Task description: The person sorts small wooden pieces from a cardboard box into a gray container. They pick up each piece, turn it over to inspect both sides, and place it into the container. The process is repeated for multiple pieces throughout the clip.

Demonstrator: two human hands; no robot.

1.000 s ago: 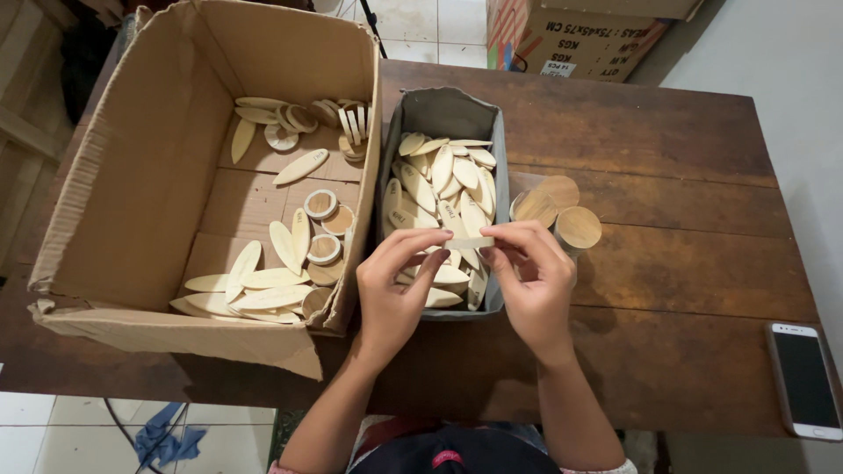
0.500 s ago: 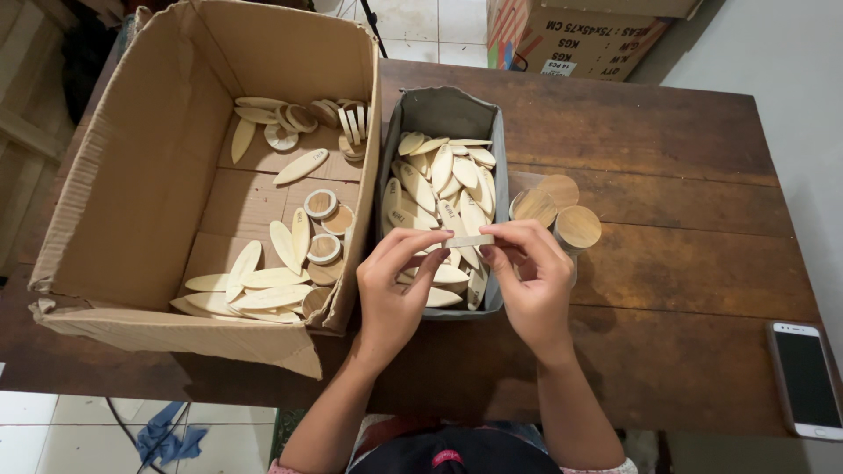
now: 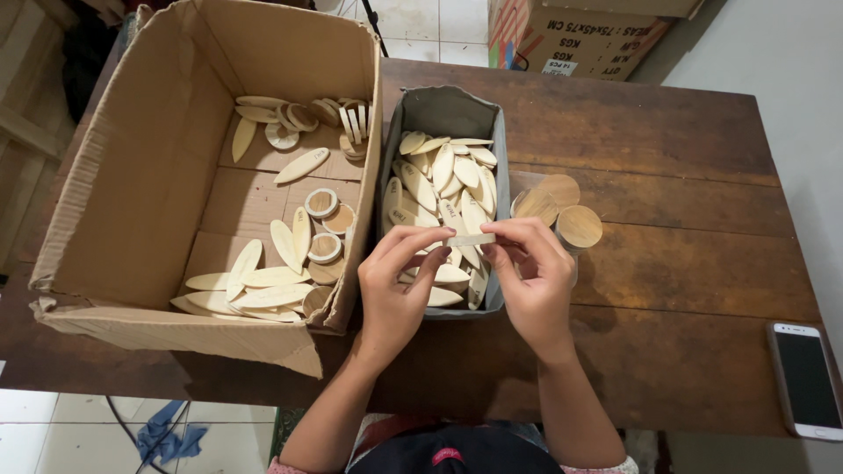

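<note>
My left hand [image 3: 397, 290] and my right hand [image 3: 532, 279] hold one pale oval wooden piece [image 3: 471, 239] between their fingertips, edge-on, just above the near end of a small grey box [image 3: 443, 112]. That grey box is filled with several similar pale oval pieces [image 3: 443, 175]. To its left, a large open cardboard box [image 3: 149, 175] holds several oval pieces [image 3: 255, 285] and a few round wooden discs [image 3: 323, 204] on its floor.
Three round wooden discs [image 3: 558, 211] lie on the dark wooden table [image 3: 685, 263] right of the grey box. A phone [image 3: 806, 379] lies at the table's right front edge. Another cardboard box [image 3: 571, 35] stands on the floor beyond the table.
Both hands have stayed over the grey box's near end; the fingers have shifted slightly along the oval piece they hold.
</note>
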